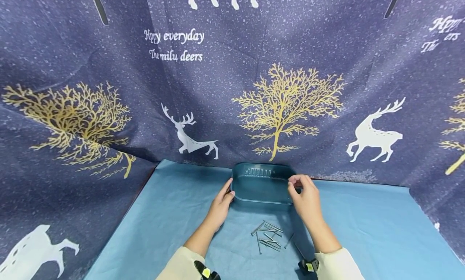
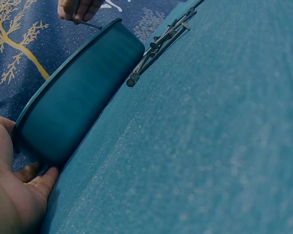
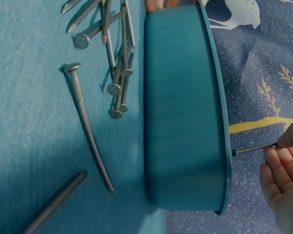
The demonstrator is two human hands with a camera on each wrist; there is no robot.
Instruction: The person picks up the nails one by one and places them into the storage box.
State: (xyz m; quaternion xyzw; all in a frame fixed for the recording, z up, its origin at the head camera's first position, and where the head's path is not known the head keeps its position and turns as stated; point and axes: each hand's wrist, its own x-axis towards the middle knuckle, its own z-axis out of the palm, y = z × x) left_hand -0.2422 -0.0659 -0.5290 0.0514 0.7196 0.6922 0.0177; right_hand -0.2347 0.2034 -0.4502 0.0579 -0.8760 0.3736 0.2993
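A dark teal plastic basket (image 1: 261, 206) stands on the blue cloth close to the backdrop. My left hand (image 1: 218, 209) holds its left end, with the thumb at the rim and fingers low by the base in the left wrist view. At the right end, my right hand (image 1: 308, 199) is raised over the rim. Thumb and fingertips pinch one nail (image 3: 256, 149) by its pointed end, its head towards the basket's rim. In front of the basket lies a loose pile of nails (image 3: 115, 89), heads and points in mixed directions.
Right of the pile lie a separate nail (image 3: 85, 122) and another nail (image 3: 56, 202) nearer my right wrist. A dark blue fabric backdrop (image 1: 218, 90) with deer and trees hangs behind the basket. Blue cloth (image 1: 363, 223) covers the table on both sides.
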